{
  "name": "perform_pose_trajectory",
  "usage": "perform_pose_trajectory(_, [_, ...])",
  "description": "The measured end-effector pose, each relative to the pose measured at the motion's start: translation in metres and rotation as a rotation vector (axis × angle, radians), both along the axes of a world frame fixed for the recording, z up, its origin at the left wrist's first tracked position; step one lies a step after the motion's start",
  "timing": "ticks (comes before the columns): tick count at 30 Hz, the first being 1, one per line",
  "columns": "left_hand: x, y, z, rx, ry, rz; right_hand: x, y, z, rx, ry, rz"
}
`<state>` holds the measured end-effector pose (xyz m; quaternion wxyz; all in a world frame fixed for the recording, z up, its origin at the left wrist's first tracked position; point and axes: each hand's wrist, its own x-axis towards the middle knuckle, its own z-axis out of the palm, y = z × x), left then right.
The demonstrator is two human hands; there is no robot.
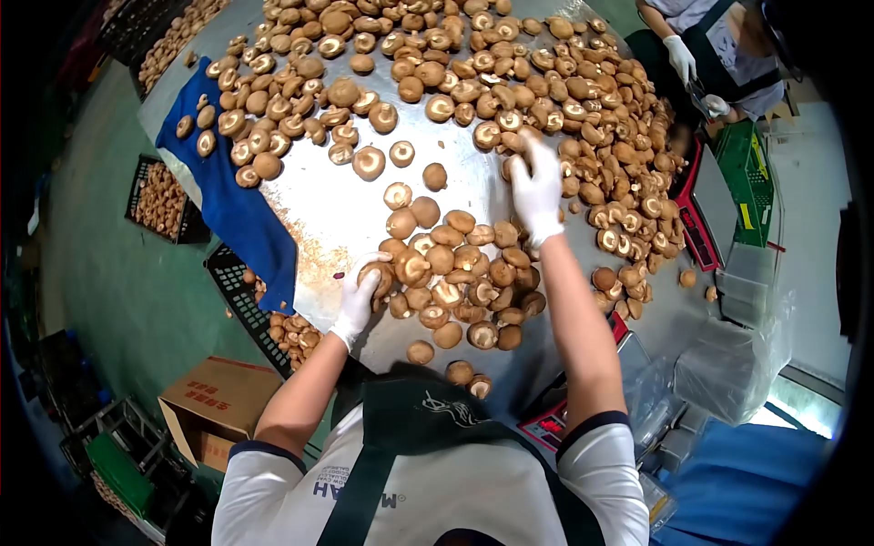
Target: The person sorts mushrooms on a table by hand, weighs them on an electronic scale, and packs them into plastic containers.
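Note:
My left hand (356, 300), in a white glove, is curled round a brown shiitake mushroom (376, 275) at the left edge of a loose pile of shiitake mushrooms (442, 259) in front of me. My right hand (537, 187), also white-gloved, reaches forward to the near edge of the large mushroom heap (583, 100). Its fingertips are blurred among the mushrooms, so whether they grip one cannot be made out. Some mushrooms lie caps up, others show pale undersides and stems. All of them rest on a metal table (319, 214).
A blue cloth (232, 205) hangs over the table's left edge. Black crates (238, 296) of mushrooms and a cardboard box (218, 400) stand below. Red scales (699, 227) and clear plastic bags (724, 364) lie to the right. A gloved co-worker (719, 55) is at the far right.

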<state>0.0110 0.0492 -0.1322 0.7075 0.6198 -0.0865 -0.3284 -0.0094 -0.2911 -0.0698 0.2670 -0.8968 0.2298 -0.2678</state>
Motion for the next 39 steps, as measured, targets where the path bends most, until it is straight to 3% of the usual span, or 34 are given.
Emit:
perform_pose_trajectory(1, [0.000,0.000,0.004,0.006,-0.005,-0.003,0.003,-0.016,-0.007,-0.119,0.057,-0.124])
perform_pose_trajectory(4, [0.002,-0.003,0.019,0.036,-0.050,-0.014,0.007,-0.045,-0.035,-0.153,0.318,0.013])
perform_pose_trajectory(8, [0.002,-0.002,0.012,0.048,-0.045,-0.020,0.008,-0.032,-0.054,-0.189,0.297,-0.104])
perform_pose_trajectory(11, [0.002,0.000,0.009,0.024,-0.011,-0.020,-0.003,-0.028,-0.051,-0.090,0.359,0.038])
perform_pose_trajectory(13, [0.002,-0.001,0.006,-0.003,0.008,-0.012,-0.014,-0.012,-0.047,0.078,0.228,0.108])
perform_pose_trajectory(15, [0.001,0.000,0.002,-0.011,0.014,-0.005,-0.027,0.006,-0.042,0.549,0.191,0.127])
perform_pose_trajectory(20, [0.003,0.000,-0.001,-0.003,0.010,-0.027,-0.056,0.031,-0.023,0.747,0.100,0.195])
perform_pose_trajectory(25, [0.003,0.000,0.007,-0.020,0.116,-0.020,-0.076,0.052,0.016,0.748,-0.052,0.190])
perform_pose_trajectory(29, [0.002,-0.007,0.020,0.004,0.159,-0.006,-0.094,0.071,0.015,0.787,-0.068,0.158])
perform_pose_trajectory(33, [0.001,-0.005,0.021,-0.009,0.167,-0.022,-0.114,0.110,0.038,0.768,0.168,0.185])
perform_pose_trajectory(35, [0.000,-0.004,0.018,-0.004,0.182,-0.021,-0.131,0.122,0.004,0.372,0.202,0.368])
perform_pose_trajectory(36, [0.000,-0.004,0.018,0.000,0.177,-0.022,-0.134,0.130,0.001,0.292,0.143,0.336])
perform_pose_trajectory(39, [-0.002,-0.004,0.021,-0.006,0.193,-0.010,-0.148,0.123,0.006,0.648,0.201,0.125])
